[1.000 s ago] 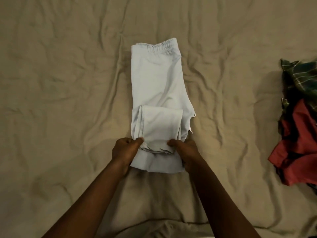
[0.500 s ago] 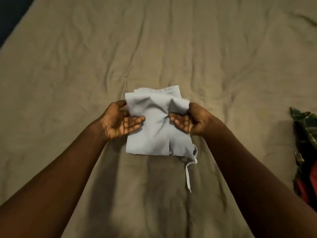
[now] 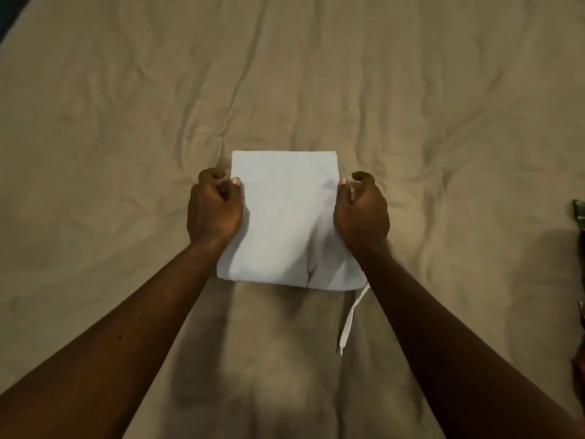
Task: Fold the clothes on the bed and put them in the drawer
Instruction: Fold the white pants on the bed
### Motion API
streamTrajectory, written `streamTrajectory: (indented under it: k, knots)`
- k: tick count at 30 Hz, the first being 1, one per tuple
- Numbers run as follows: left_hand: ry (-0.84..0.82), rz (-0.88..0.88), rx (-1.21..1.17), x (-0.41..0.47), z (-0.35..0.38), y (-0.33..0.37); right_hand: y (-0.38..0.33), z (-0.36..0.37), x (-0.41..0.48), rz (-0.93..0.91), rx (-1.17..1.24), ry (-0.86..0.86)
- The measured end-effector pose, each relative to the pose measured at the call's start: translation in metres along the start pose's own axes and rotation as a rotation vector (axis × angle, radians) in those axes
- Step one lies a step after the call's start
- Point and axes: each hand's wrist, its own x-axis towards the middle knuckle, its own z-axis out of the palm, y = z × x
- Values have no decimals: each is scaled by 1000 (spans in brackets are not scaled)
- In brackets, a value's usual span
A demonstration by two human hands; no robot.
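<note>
A pale grey-white garment (image 3: 286,217) is folded into a compact rectangle, and I hold it a little above the tan bed sheet (image 3: 126,122). My left hand (image 3: 214,208) grips its left edge, thumb on top and fingers curled beneath. My right hand (image 3: 361,210) grips the right edge the same way. A white drawstring (image 3: 347,324) dangles from the bundle's lower right corner. The drawer is not in view.
At the far right edge a sliver of the clothes pile (image 3: 580,217) shows, green plaid above and red below. A dark strip at the top left corner (image 3: 9,7) marks the edge of the bed. The sheet is wrinkled all around.
The garment lay long on the sheet; both hands folded its near end over the far end, then gripped its sides and lifted the compact bundle. The view has shifted right to left.
</note>
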Motion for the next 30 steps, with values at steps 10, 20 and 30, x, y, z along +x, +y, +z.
streamTrajectory:
  k: [10,20,30]
  knots:
    - [35,1,273,-108,-15,-64,56,-16,-106,42,-464,-75]
    - [-168,45,133,-75,-47,-67,55,-43,-67,-43,-116,-204]
    - [-529,-302,-474,-16,-31,-15,-11,-17,-15,379,428,-603]
